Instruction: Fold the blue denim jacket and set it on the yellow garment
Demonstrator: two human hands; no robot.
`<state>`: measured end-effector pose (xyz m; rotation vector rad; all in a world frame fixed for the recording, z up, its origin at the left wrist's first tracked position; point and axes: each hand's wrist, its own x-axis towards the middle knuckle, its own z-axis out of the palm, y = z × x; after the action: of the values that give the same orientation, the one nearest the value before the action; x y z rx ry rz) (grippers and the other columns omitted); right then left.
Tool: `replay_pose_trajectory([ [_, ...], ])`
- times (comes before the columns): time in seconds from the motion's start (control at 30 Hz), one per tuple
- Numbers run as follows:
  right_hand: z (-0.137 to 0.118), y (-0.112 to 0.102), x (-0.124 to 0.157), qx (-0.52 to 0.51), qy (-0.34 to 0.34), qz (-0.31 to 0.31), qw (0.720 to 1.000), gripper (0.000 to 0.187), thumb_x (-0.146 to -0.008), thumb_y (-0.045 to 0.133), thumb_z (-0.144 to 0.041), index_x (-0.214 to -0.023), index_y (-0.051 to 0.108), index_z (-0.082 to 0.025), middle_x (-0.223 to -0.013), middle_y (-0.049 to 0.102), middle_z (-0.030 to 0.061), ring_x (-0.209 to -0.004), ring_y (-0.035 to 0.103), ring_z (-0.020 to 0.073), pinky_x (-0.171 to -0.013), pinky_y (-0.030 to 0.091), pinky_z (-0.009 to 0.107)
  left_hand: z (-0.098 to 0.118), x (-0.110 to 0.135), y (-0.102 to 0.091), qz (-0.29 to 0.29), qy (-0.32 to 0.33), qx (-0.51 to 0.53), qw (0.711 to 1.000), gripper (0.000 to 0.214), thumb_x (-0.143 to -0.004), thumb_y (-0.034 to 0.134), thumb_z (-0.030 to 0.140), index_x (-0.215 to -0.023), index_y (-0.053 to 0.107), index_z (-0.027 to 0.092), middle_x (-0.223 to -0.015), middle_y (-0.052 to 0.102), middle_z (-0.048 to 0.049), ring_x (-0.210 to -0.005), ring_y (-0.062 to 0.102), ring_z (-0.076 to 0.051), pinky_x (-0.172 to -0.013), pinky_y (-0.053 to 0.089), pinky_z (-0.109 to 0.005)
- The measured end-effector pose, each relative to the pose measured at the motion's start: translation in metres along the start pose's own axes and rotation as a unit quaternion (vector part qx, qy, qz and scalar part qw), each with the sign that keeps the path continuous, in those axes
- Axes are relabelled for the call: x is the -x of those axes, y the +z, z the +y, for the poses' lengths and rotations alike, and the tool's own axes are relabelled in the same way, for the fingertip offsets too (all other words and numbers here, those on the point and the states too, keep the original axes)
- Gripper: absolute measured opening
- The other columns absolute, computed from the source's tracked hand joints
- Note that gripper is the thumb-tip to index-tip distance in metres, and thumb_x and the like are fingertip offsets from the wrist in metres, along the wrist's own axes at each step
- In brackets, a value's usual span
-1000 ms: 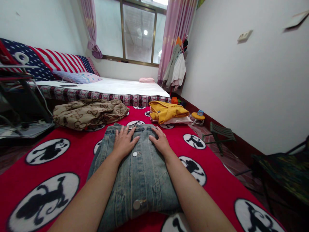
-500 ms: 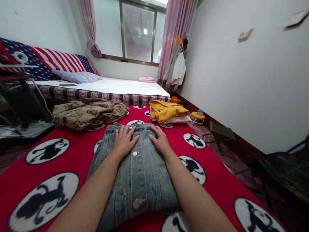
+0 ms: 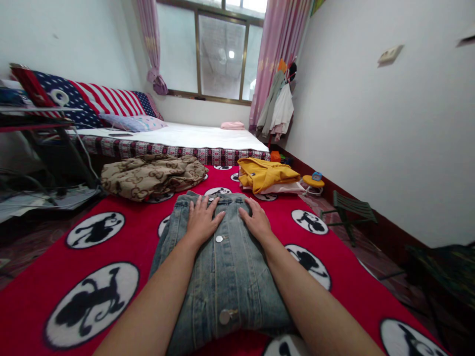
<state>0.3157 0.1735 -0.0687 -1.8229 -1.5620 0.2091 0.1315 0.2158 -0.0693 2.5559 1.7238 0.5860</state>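
A folded blue denim jacket [image 3: 226, 277] with metal buttons lies on a red blanket [image 3: 141, 247] printed with black cartoon figures in white circles. My left hand [image 3: 202, 220] rests flat on the jacket's far end, fingers spread. Just to its right, my right hand [image 3: 256, 220] also lies flat on the denim with fingers stretched out. Neither hand holds anything. Both forearms reach over the jacket from the near edge.
A brown patterned garment [image 3: 152, 175] is heaped at the blanket's far left, and a folded yellow garment [image 3: 267, 174] lies at the far right. Behind them is a bed [image 3: 185, 138]. A small green folding stool [image 3: 349, 210] and a yellow toy [image 3: 312, 180] stand on the floor at right.
My hands stay flat on the denim jacket in the same place. Only the camera view has shifted slightly, moving the scene a little to the right.
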Motion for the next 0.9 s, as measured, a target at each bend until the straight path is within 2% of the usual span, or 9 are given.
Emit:
replay_pose_trajectory([
  [0.1, -0.017, -0.013, -0.017, 0.143, -0.007, 0.008, 0.99, 0.045, -0.089, 0.051, -0.053, -0.118, 0.065, -0.021, -0.128, 0.061, 0.0114, -0.13, 0.042, 0.0332, -0.11, 0.017, 0.063, 0.002, 0.001, 0.001, -0.001, -0.006, 0.007, 1.0, 0.059, -0.095, 0.04, 0.052, -0.147, 0.038, 0.026, -0.155, 0.032, -0.0112, -0.145, 0.021, -0.032, -0.117, 0.014, -0.053],
  [0.17, -0.027, -0.019, -0.038, 0.198, -0.06, -0.019, 0.978, 0.047, -0.084, 0.058, -0.056, -0.112, 0.068, -0.019, -0.126, 0.061, 0.0132, -0.131, 0.039, 0.0346, -0.11, 0.018, 0.061, 0.002, 0.001, 0.001, -0.001, -0.009, 0.011, 1.0, 0.059, -0.095, 0.04, 0.052, -0.147, 0.038, 0.026, -0.155, 0.032, -0.0118, -0.145, 0.02, -0.032, -0.117, 0.014, -0.053],
  [0.27, -0.038, -0.016, -0.073, 0.157, -0.157, -0.19, 0.956, 0.071, -0.075, 0.072, -0.05, -0.135, 0.053, -0.019, -0.141, 0.052, 0.0121, -0.13, 0.045, 0.0275, -0.109, 0.033, 0.041, 0.003, 0.002, 0.001, 0.0, -0.01, 0.017, 1.0, 0.059, -0.094, 0.04, 0.053, -0.147, 0.039, 0.026, -0.155, 0.032, -0.0121, -0.146, 0.02, -0.032, -0.118, 0.013, -0.053],
  [0.33, -0.044, -0.008, -0.092, 0.129, -0.171, -0.319, 0.923, 0.09, -0.069, 0.078, -0.044, -0.145, 0.04, -0.019, -0.146, 0.047, 0.0118, -0.131, 0.047, 0.0245, -0.106, 0.038, 0.032, 0.003, 0.002, 0.0, 0.0, -0.008, 0.022, 1.0, 0.057, -0.095, 0.039, 0.052, -0.146, 0.04, 0.026, -0.155, 0.032, -0.012, -0.146, 0.02, -0.032, -0.118, 0.013, -0.053],
  [0.43, -0.054, 0.007, -0.108, 0.168, -0.144, -0.395, 0.892, 0.098, -0.058, 0.085, -0.04, -0.144, 0.043, -0.017, -0.145, 0.047, 0.0126, -0.131, 0.048, 0.0272, -0.107, 0.038, 0.031, 0.003, 0.003, -0.002, -0.004, -0.003, 0.027, 1.0, 0.055, -0.095, 0.041, 0.05, -0.145, 0.043, 0.027, -0.154, 0.033, -0.0119, -0.145, 0.021, -0.032, -0.118, 0.014, -0.053],
  [0.57, -0.067, 0.02, -0.115, 0.251, -0.145, -0.4, 0.869, 0.094, -0.051, 0.087, -0.034, -0.136, 0.053, -0.015, -0.137, 0.057, 0.0122, -0.122, 0.055, 0.0278, -0.099, 0.045, 0.028, 0.002, 0.004, -0.003, 0.004, 0.004, 0.038, 0.999, 0.055, -0.09, 0.053, 0.045, -0.142, 0.046, 0.028, -0.153, 0.035, -0.0109, -0.145, 0.022, -0.033, -0.118, 0.013, -0.053],
  [0.7, -0.07, 0.022, -0.111, 0.288, -0.15, -0.385, 0.864, 0.075, -0.052, 0.085, -0.037, -0.121, 0.065, -0.015, -0.121, 0.067, 0.0123, -0.108, 0.064, 0.0297, -0.086, 0.051, 0.031, 0.0, 0.004, 0.0, 0.014, 0.013, 0.068, 0.998, 0.055, -0.086, 0.059, 0.042, -0.139, 0.05, 0.031, -0.152, 0.037, -0.0101, -0.144, 0.022, -0.034, -0.117, 0.012, -0.055],
  [0.8, -0.069, 0.014, -0.094, 0.326, -0.164, -0.306, 0.88, 0.059, -0.059, 0.079, -0.044, -0.11, 0.069, -0.017, -0.111, 0.071, 0.0129, -0.101, 0.067, 0.0322, -0.08, 0.051, 0.034, 0.0, 0.002, -0.003, 0.027, 0.023, 0.107, 0.994, 0.058, -0.083, 0.064, 0.035, -0.138, 0.05, 0.032, -0.152, 0.037, -0.0095, -0.144, 0.023, -0.034, -0.116, 0.013, -0.058],
  [0.9, -0.069, -0.001, -0.062, 0.344, -0.186, -0.223, 0.893, 0.05, -0.069, 0.069, -0.051, -0.108, 0.068, -0.02, -0.107, 0.071, 0.012, -0.101, 0.066, 0.0315, -0.079, 0.049, 0.033, -0.001, -0.001, -0.023, 0.022, 0.058, 0.184, 0.981, 0.05, -0.079, 0.066, 0.026, -0.129, 0.06, 0.03, -0.149, 0.041, -0.0105, -0.141, 0.031, -0.033, -0.115, 0.018, -0.059],
])
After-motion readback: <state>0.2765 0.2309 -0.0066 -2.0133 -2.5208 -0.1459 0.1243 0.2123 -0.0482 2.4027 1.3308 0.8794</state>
